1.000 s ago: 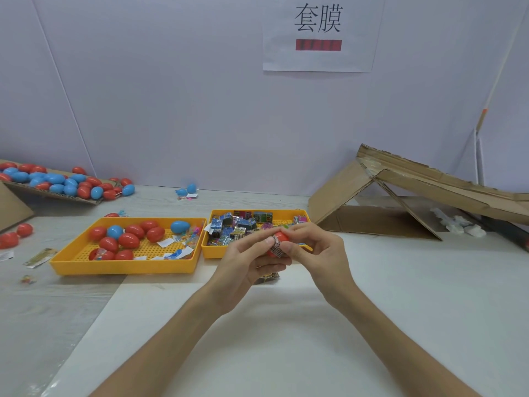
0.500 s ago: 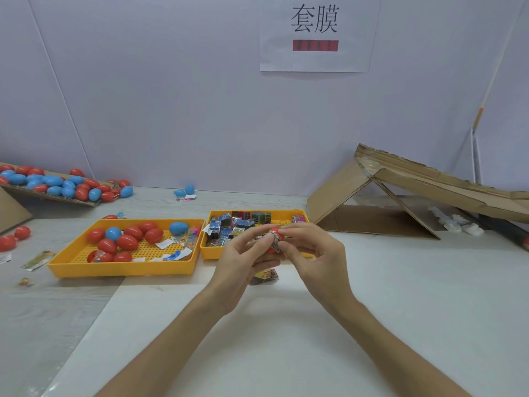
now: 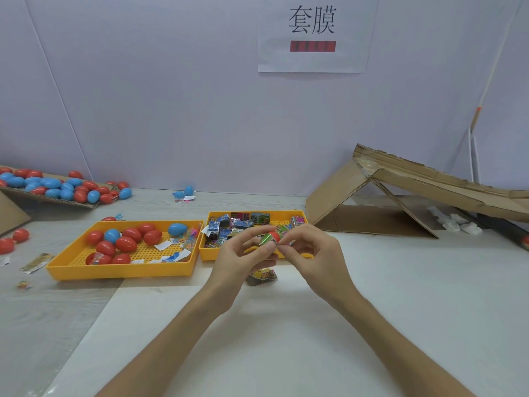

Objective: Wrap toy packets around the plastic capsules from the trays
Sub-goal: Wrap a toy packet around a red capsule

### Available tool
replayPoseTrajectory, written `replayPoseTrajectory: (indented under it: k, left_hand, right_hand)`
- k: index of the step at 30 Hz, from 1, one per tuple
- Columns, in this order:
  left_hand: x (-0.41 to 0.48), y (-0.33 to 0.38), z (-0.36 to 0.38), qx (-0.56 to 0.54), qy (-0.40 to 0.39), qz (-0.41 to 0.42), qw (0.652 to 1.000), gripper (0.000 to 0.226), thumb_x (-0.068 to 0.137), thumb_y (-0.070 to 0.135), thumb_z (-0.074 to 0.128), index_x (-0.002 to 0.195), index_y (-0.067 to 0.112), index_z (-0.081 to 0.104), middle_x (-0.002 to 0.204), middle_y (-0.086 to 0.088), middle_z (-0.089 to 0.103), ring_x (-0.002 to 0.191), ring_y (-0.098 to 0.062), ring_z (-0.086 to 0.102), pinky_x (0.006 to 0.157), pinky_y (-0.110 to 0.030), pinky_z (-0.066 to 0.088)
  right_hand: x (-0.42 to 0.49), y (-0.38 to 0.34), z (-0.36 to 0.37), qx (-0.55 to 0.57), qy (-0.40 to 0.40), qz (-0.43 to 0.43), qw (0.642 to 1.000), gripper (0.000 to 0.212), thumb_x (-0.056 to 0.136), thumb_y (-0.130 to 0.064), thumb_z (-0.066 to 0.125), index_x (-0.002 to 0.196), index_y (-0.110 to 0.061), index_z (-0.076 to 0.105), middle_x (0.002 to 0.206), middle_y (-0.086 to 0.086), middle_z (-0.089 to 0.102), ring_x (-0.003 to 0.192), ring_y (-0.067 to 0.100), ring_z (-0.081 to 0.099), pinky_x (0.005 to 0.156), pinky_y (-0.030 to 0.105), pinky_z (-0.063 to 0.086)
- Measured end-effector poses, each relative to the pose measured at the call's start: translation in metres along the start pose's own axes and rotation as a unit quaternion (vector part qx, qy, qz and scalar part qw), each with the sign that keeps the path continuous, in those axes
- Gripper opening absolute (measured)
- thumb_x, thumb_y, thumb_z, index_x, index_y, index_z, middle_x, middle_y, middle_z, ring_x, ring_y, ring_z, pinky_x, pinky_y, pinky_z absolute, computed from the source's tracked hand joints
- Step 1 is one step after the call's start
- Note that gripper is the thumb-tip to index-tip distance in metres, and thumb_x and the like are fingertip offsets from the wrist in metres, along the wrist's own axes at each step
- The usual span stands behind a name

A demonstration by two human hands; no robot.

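Note:
Both hands meet above the table in front of the right tray. My left hand (image 3: pixel 243 253) grips a red capsule (image 3: pixel 275 235) partly covered by a green printed toy packet (image 3: pixel 265 239). My right hand (image 3: pixel 312 253) pinches the packet's edge at the capsule's right side. The left yellow tray (image 3: pixel 120 269) holds several red and blue capsules. The right yellow tray (image 3: pixel 211 255) holds several folded toy packets. Another wrapped piece (image 3: pixel 263 276) lies on the table under my hands.
A cardboard ramp (image 3: pixel 51 197) at the far left carries several red and blue capsules. Loose capsules (image 3: pixel 14 239) and a wrapper (image 3: pixel 35 262) lie at the left edge. A folded cardboard structure (image 3: pixel 400 202) stands at the right. The wall carries a paper sign (image 3: pixel 312 32).
The capsule has been turned in my fingers, so the green packet now shows around it. Both hands stay in the same spot.

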State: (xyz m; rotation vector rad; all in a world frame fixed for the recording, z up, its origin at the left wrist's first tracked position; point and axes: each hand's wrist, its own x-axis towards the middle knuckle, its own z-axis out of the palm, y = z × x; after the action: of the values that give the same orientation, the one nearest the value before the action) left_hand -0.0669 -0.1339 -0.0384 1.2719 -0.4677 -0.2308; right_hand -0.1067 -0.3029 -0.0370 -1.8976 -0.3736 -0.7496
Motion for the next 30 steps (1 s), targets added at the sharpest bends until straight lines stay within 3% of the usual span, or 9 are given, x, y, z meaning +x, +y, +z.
replayPoseTrajectory:
  k: [4,12,22,24,27,30]
  left_hand:
    - [0.0,-0.001,0.0,0.014,-0.001,0.011,1.0,0.033,0.081,0.025,0.077,0.114,0.027,0.076,0.114,-0.029,0.063,0.092,-0.035,0.074,0.076,-0.028,0.06]
    - [0.0,-0.004,0.0,0.054,-0.006,0.036,0.998,0.031,0.079,0.029,0.079,0.11,0.032,0.076,0.105,-0.018,0.071,0.089,-0.03,0.076,0.075,-0.027,0.06]
    - [0.0,-0.001,-0.005,0.109,-0.051,0.025,0.992,0.047,0.071,0.042,0.085,0.115,0.033,0.071,0.105,-0.011,0.069,0.095,-0.031,0.073,0.081,-0.052,0.061]
    - [0.0,0.0,-0.007,0.098,-0.068,0.015,0.993,0.048,0.071,0.039,0.086,0.115,0.033,0.071,0.106,-0.013,0.07,0.096,-0.035,0.072,0.081,-0.051,0.062]
    - [0.001,0.0,-0.009,0.098,-0.085,0.0,0.992,0.047,0.072,0.039,0.086,0.115,0.035,0.07,0.11,-0.01,0.072,0.096,-0.031,0.073,0.08,-0.042,0.062]
    - [0.001,0.0,-0.011,0.096,-0.099,-0.005,0.99,0.046,0.074,0.04,0.086,0.116,0.034,0.07,0.111,-0.008,0.073,0.097,-0.03,0.073,0.079,-0.039,0.062]
  right_hand:
    - [-0.001,0.0,0.001,-0.026,-0.009,-0.004,1.0,0.014,0.085,0.002,0.072,0.083,-0.011,0.069,0.083,-0.007,0.065,0.068,0.012,0.064,0.066,0.016,0.049]
    - [-0.002,0.003,0.001,-0.107,-0.042,-0.051,0.992,0.027,0.089,-0.002,0.062,0.086,-0.026,0.052,0.084,-0.013,0.054,0.072,0.008,0.054,0.065,0.014,0.043]
    - [-0.004,0.007,0.004,-0.115,-0.067,-0.051,0.99,0.01,0.088,-0.024,0.047,0.084,-0.033,0.042,0.083,-0.016,0.048,0.074,0.007,0.049,0.064,0.012,0.038]
    - [-0.003,0.007,0.003,-0.101,-0.069,-0.045,0.991,0.01,0.087,-0.026,0.045,0.083,-0.034,0.042,0.083,-0.014,0.05,0.075,0.01,0.052,0.063,0.015,0.041]
    - [-0.003,0.006,0.001,-0.087,-0.086,-0.03,0.992,0.007,0.087,-0.03,0.044,0.083,-0.035,0.042,0.085,-0.008,0.054,0.075,0.017,0.06,0.065,0.034,0.051]
    - [-0.004,0.005,0.0,-0.073,-0.097,-0.017,0.992,0.005,0.087,-0.031,0.043,0.084,-0.035,0.043,0.087,-0.006,0.056,0.074,0.017,0.064,0.066,0.038,0.053]
